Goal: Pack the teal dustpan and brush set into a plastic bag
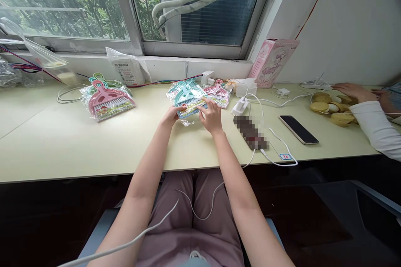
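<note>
Both forearms reach over the cream desk's (62,142) near edge, left hand (171,115) and right hand (211,117) clamped on a teal plastic brush-and-dustpan set in clear wrapping (186,99) at mid-desk; handling step underway, next move apparently needs a steady grip on the slippery film.

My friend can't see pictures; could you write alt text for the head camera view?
Two bare hands, left hand and right hand, hold a plastic-wrapped teal mini brush and dustpan set on a pale desk below a window. A pink set lies left; another person's sleeve is right.

soft window daylight, warped edges
</note>
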Action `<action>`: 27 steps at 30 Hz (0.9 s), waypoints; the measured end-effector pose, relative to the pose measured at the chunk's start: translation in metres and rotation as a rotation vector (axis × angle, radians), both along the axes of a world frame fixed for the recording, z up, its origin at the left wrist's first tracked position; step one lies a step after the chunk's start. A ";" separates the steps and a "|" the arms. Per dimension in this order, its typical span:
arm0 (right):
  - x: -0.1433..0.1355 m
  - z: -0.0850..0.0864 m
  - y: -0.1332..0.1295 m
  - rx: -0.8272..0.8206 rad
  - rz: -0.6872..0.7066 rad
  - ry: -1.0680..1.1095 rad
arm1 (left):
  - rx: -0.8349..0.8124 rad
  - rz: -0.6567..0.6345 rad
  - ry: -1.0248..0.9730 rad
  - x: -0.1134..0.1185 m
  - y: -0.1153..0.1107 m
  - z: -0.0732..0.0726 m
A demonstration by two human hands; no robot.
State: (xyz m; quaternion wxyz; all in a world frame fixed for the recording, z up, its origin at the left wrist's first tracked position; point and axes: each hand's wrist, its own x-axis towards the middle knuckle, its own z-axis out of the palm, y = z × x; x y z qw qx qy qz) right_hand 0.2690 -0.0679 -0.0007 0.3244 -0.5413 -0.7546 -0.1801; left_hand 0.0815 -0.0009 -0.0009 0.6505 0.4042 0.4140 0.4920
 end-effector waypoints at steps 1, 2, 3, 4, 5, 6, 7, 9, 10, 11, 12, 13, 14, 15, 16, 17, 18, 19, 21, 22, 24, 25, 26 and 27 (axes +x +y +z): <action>0.000 0.000 0.000 0.004 -0.006 0.000 | 0.008 -0.007 -0.004 0.000 -0.001 0.001; 0.000 0.000 0.000 0.005 -0.011 0.004 | 0.018 -0.013 -0.011 0.001 -0.001 0.001; 0.000 0.000 0.000 0.002 -0.014 0.011 | 0.029 -0.014 -0.021 0.002 -0.002 0.002; 0.000 0.000 0.000 -0.001 -0.017 0.020 | 0.038 -0.012 -0.033 0.003 -0.003 0.003; 0.000 0.000 0.000 -0.004 -0.017 0.029 | 0.044 -0.009 -0.044 0.004 -0.004 0.003; 0.000 0.000 0.000 -0.006 -0.017 0.039 | 0.046 -0.005 -0.053 0.005 -0.004 0.004; -0.001 0.000 0.000 -0.008 -0.015 0.046 | 0.043 0.001 -0.058 0.006 -0.005 0.004; -0.002 0.000 0.000 -0.012 -0.010 0.056 | 0.043 0.004 -0.061 0.007 -0.005 0.005; -0.002 0.000 0.000 -0.016 -0.009 0.059 | 0.049 0.005 -0.059 0.007 -0.006 0.005; -0.002 0.000 0.000 -0.020 -0.010 0.061 | 0.056 0.005 -0.056 0.008 -0.006 0.005; -0.003 0.000 0.000 -0.023 -0.012 0.062 | 0.064 0.004 -0.052 0.008 -0.006 0.005; -0.003 0.000 0.000 -0.025 -0.014 0.064 | 0.071 0.002 -0.047 0.008 -0.007 0.005; -0.003 -0.001 0.000 -0.024 -0.014 0.065 | 0.076 0.002 -0.043 0.008 -0.007 0.005; -0.003 -0.001 0.000 -0.023 -0.014 0.068 | 0.079 0.003 -0.040 0.008 -0.007 0.005; -0.003 -0.001 0.000 -0.022 -0.011 0.071 | 0.080 0.005 -0.037 0.008 -0.007 0.005; -0.003 -0.001 0.000 -0.022 -0.008 0.074 | 0.080 0.008 -0.033 0.008 -0.008 0.005; -0.003 -0.001 0.000 -0.024 -0.006 0.078 | 0.080 0.009 -0.029 0.008 -0.008 0.005; -0.003 -0.001 0.000 -0.027 -0.007 0.079 | 0.081 0.009 -0.026 0.008 -0.008 0.005; -0.002 -0.001 -0.001 -0.034 -0.014 0.074 | 0.084 0.010 -0.021 0.008 -0.007 0.004; -0.002 -0.001 -0.001 -0.037 -0.022 0.069 | 0.086 0.011 -0.019 0.008 -0.006 0.004; -0.002 -0.001 -0.001 -0.041 -0.038 0.060 | 0.091 0.012 -0.016 0.008 -0.005 0.003; -0.002 -0.001 -0.001 -0.040 -0.045 0.059 | 0.093 0.013 -0.015 0.008 -0.005 0.002; -0.002 -0.001 -0.001 -0.038 -0.049 0.061 | 0.094 0.012 -0.013 0.008 -0.004 0.001; -0.002 -0.001 -0.001 -0.036 -0.051 0.063 | 0.096 0.012 -0.011 0.008 -0.004 0.000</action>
